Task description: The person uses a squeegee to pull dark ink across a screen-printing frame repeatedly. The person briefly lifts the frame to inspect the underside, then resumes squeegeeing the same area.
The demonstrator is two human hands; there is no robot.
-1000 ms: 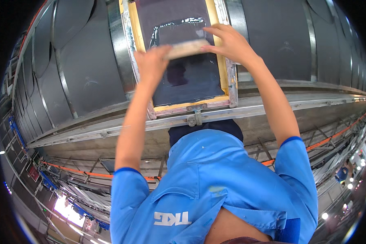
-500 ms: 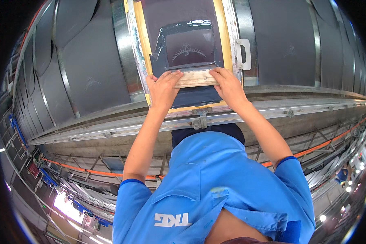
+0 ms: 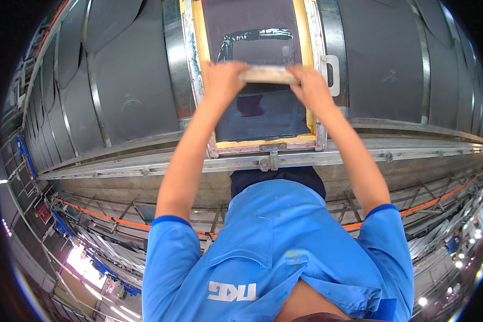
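Well inside the frame's near edge, both hands hold a bar.

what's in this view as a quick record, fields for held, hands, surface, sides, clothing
held: wooden squeegee, motion-blurred
hands: left hand at its left end, right hand at its right
surface: dark printing screen under the squeegee; contact unclear
edging: yellow tape inside the frame
near edge: metal rail
sides: dark grey panels
clothing: blue short-sleeved shirt
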